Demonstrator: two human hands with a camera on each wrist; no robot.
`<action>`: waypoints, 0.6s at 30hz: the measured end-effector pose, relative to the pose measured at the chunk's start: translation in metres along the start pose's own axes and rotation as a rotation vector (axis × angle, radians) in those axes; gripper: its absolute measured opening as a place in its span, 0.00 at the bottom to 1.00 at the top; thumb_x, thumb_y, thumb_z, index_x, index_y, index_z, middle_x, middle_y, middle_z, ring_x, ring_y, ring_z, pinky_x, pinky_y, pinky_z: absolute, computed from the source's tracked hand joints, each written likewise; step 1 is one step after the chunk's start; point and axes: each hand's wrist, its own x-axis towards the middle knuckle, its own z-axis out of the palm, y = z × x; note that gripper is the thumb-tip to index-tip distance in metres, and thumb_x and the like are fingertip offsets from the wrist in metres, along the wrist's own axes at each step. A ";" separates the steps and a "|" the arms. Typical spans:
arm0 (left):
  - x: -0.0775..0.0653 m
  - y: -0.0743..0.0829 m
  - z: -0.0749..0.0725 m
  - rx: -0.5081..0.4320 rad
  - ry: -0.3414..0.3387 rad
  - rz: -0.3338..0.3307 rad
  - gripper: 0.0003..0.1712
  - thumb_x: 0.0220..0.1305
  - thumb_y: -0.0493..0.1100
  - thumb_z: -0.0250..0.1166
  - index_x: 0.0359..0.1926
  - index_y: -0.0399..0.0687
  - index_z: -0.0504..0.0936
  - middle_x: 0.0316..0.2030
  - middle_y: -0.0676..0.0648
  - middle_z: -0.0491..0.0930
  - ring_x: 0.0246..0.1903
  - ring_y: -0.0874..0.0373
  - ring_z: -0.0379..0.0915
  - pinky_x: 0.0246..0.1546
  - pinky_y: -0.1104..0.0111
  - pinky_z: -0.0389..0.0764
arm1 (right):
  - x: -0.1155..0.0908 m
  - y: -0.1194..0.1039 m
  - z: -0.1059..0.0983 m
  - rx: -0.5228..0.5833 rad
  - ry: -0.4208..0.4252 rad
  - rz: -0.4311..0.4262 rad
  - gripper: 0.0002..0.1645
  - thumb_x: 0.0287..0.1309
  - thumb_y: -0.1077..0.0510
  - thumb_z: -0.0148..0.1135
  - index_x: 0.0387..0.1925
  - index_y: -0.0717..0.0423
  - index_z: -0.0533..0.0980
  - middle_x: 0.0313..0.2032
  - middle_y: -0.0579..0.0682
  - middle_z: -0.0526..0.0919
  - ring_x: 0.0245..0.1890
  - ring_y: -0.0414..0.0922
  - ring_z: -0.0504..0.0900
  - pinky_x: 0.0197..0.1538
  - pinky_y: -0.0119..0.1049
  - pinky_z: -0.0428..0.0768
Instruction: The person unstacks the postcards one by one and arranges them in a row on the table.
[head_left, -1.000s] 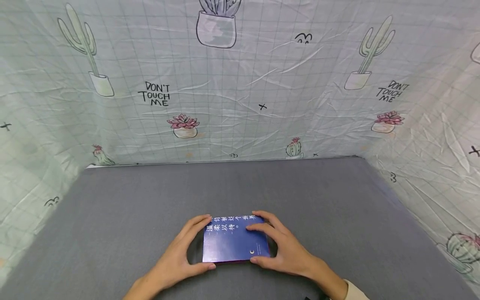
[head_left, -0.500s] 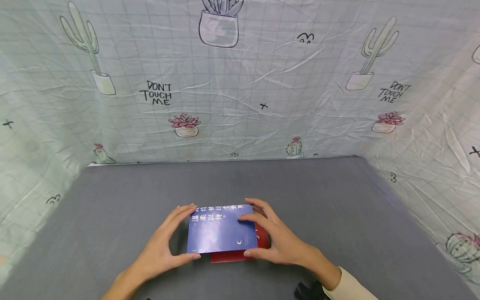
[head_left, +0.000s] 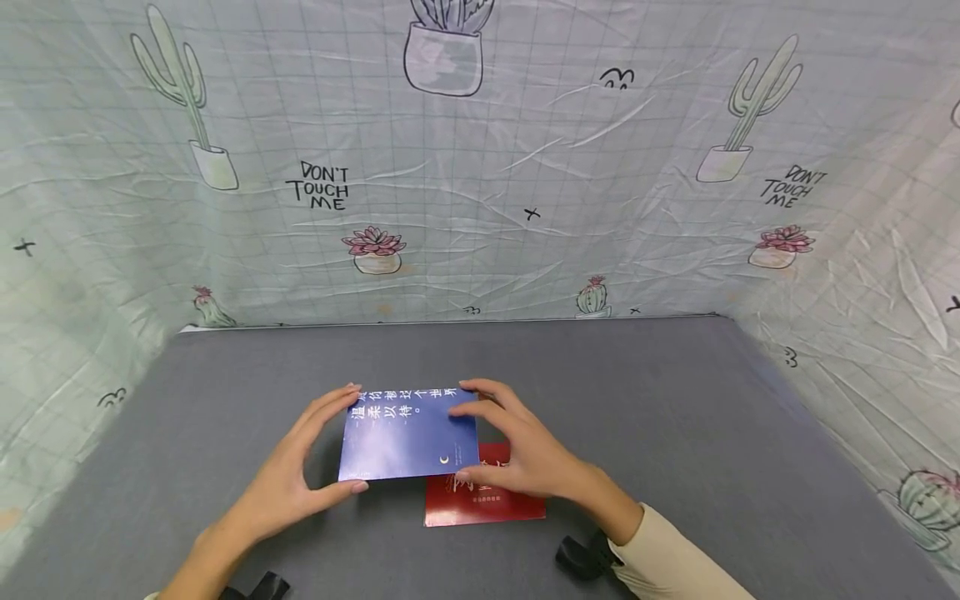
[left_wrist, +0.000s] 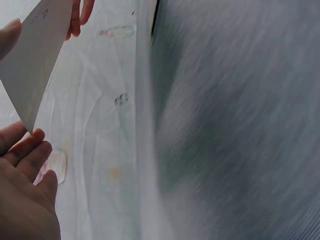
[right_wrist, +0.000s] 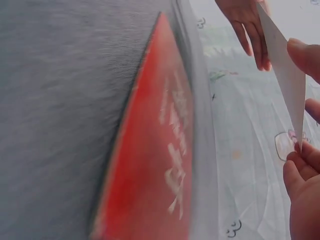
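Note:
A blue postcard (head_left: 408,446) with white characters and a small moon is held above the table by its edges. My left hand (head_left: 281,471) grips its left end, thumb at the near edge and fingertips at the far corner. At the right end my right hand (head_left: 525,442) holds it, with one finger lying on the blue face. Both wrist views show the plain pale underside of the postcard (left_wrist: 37,60). Below and to the right, a red card (head_left: 487,504) with pale writing lies flat on the table, partly covered by the postcard and right hand.
Grey cloth covers the table (head_left: 637,400). A pale curtain (head_left: 480,167) printed with cacti stands behind it and at both sides. Black wrist devices (head_left: 581,558) show near the front edge.
Both hands have lifted the blue postcard and carried it left and slightly away from the body. The red card beneath has come into view and stays on the table.

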 end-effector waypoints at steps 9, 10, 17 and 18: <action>0.005 -0.005 -0.022 0.110 0.050 -0.112 0.58 0.39 0.42 0.81 0.72 0.54 0.59 0.70 0.50 0.57 0.68 0.58 0.51 0.61 0.79 0.53 | 0.037 0.000 0.012 -0.026 0.006 0.027 0.35 0.50 0.47 0.72 0.60 0.47 0.71 0.69 0.46 0.56 0.67 0.46 0.57 0.63 0.44 0.67; 0.005 -0.006 -0.023 0.123 0.053 -0.138 0.58 0.39 0.43 0.81 0.72 0.55 0.59 0.70 0.51 0.57 0.68 0.59 0.51 0.61 0.76 0.55 | 0.041 -0.001 0.014 -0.029 0.005 0.035 0.35 0.50 0.47 0.72 0.60 0.46 0.71 0.69 0.45 0.56 0.67 0.45 0.57 0.63 0.45 0.67; 0.007 -0.013 -0.027 0.122 0.074 -0.266 0.57 0.44 0.46 0.79 0.73 0.57 0.56 0.72 0.49 0.53 0.68 0.47 0.49 0.56 0.40 0.58 | 0.064 -0.004 0.023 -0.047 -0.016 0.085 0.35 0.51 0.44 0.70 0.61 0.45 0.70 0.69 0.45 0.55 0.69 0.42 0.51 0.63 0.49 0.65; 0.007 -0.014 -0.029 0.117 0.078 -0.269 0.57 0.44 0.45 0.79 0.73 0.56 0.56 0.72 0.48 0.53 0.68 0.46 0.48 0.57 0.39 0.57 | 0.067 -0.003 0.024 -0.050 -0.017 0.089 0.35 0.52 0.44 0.70 0.61 0.44 0.70 0.69 0.45 0.55 0.69 0.42 0.51 0.63 0.50 0.65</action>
